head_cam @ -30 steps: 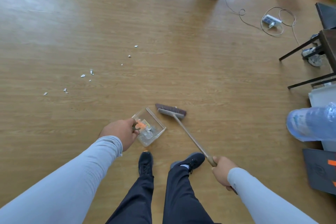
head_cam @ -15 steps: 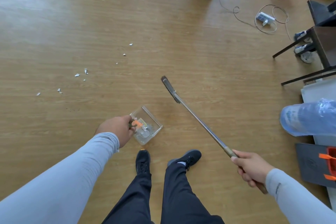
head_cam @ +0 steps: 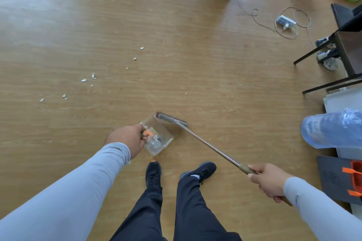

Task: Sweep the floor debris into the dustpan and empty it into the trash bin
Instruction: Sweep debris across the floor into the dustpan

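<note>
The left hand [head_cam: 128, 140] is gripping the near edge of a clear dustpan [head_cam: 157, 136], which is sitting on the wooden floor [head_cam: 176, 45] just below the middle of the frame, with some pale scraps and an orange label showing inside it. The right hand [head_cam: 269, 180], at the lower right, is curling around the end of a broom [head_cam: 205, 143] handle. The broom head is lying on the floor, touching the far right side of the dustpan. Small white bits of debris [head_cam: 88, 80] are lying scattered across the left middle of the frame, well apart from the dustpan. A power strip [head_cam: 285, 22] with cables is lying at the upper right.
</note>
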### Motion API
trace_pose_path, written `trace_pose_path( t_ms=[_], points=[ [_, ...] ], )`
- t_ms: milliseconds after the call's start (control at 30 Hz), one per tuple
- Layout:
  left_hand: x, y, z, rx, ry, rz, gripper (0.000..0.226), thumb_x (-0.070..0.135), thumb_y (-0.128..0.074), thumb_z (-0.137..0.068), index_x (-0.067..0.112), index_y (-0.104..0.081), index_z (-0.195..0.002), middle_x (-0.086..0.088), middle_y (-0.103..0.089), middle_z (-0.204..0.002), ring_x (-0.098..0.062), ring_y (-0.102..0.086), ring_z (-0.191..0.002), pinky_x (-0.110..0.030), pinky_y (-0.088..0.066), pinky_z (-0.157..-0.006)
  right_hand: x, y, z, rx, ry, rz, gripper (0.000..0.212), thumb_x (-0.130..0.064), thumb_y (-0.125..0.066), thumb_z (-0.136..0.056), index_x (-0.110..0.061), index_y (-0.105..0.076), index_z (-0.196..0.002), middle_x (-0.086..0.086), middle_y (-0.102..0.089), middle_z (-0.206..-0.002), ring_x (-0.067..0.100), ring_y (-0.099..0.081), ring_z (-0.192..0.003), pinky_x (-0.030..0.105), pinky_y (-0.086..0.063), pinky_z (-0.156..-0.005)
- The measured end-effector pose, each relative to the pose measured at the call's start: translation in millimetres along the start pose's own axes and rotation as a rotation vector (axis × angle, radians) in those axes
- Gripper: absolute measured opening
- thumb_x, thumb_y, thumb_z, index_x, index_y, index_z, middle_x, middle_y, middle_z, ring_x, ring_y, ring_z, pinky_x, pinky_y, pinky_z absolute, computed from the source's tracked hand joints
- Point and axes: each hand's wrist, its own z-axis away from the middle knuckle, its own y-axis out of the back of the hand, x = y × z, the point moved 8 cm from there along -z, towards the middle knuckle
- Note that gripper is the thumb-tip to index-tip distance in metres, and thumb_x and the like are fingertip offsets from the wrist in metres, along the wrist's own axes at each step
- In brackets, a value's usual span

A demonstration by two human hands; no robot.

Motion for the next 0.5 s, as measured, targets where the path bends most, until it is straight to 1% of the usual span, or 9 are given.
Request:
trace_pose_path(
  t_ms=[67, 167, 267, 333, 433, 500],
  points=[
    [0.2, -0.6, 0.5, 0.001, -0.002, -0.008, 0.031, 0.047, -0.048, -0.098, 0.034, -0.055, -0.125, 0.006, -0.069, -0.101, -0.020, -0.066, -0.085, -0.031, -0.054, -0.070, 4.3, 9.4, 2.1, 0.025, 0.032, -0.133, 0.046, -0.028, -0.055, -0.099, -0.034, -0.049, -0.144, 0.008, -0.049, -0.067, 0.017, -0.038, -0.044, 0.026, -0.037, -0.042],
    [1.2, -0.9, 1.1, 0.004, -0.003, -0.019, 0.031, 0.046, -0.047, -0.099, 0.033, -0.055, -0.126, 0.007, -0.070, -0.102, -0.019, -0.066, -0.085, -0.029, -0.052, -0.067, -12.7, 21.9, -8.8, 0.120, 0.092, -0.236, 0.046, -0.026, -0.054, -0.100, -0.033, -0.048, -0.146, 0.010, -0.051, -0.066, 0.018, -0.039, -0.044, 0.025, -0.037, -0.041],
    [0.8, -1.3, 1.1, 0.022, -0.006, -0.018, 0.032, 0.046, -0.048, -0.098, 0.034, -0.055, -0.127, 0.009, -0.069, -0.101, -0.017, -0.066, -0.083, -0.030, -0.056, -0.070, -49.1, 31.8, -38.1, 0.204, 0.144, -0.238, 0.051, -0.027, -0.050, -0.100, -0.034, -0.043, -0.150, 0.008, -0.056, -0.064, 0.023, -0.044, -0.047, 0.029, -0.043, -0.044],
    [-1.8, -2.8, 0.3, 0.034, -0.001, -0.007, 0.032, 0.048, -0.049, -0.097, 0.034, -0.056, -0.125, 0.011, -0.069, -0.099, -0.016, -0.066, -0.082, -0.031, -0.058, -0.072, -82.2, 35.8, -63.7, 0.236, 0.171, -0.208, 0.051, -0.024, -0.045, -0.101, -0.032, -0.040, -0.152, 0.008, -0.057, -0.069, 0.025, -0.048, -0.050, 0.030, -0.045, -0.044],
    [-3.7, -6.2, -1.3, 0.043, 0.000, -0.006, 0.034, 0.052, -0.048, -0.096, 0.034, -0.056, -0.125, 0.011, -0.069, -0.100, -0.017, -0.066, -0.086, -0.034, -0.058, -0.075, -123.8, 28.1, -101.0, 0.242, 0.147, -0.224, 0.046, -0.020, -0.039, -0.103, -0.032, -0.043, -0.147, 0.008, -0.053, -0.077, 0.023, -0.047, -0.055, 0.023, -0.041, -0.042],
    [-2.7, -6.9, -2.1, 0.054, -0.004, -0.013, 0.035, 0.052, -0.048, -0.097, 0.033, -0.056, -0.125, 0.010, -0.069, -0.101, -0.018, -0.066, -0.087, -0.033, -0.057, -0.075, -133.3, 12.3, -118.5, 0.195, 0.110, -0.236, 0.043, -0.017, -0.039, -0.103, -0.031, -0.048, -0.142, 0.009, -0.052, -0.075, 0.023, -0.046, -0.058, 0.023, -0.038, -0.044]
  ],
)
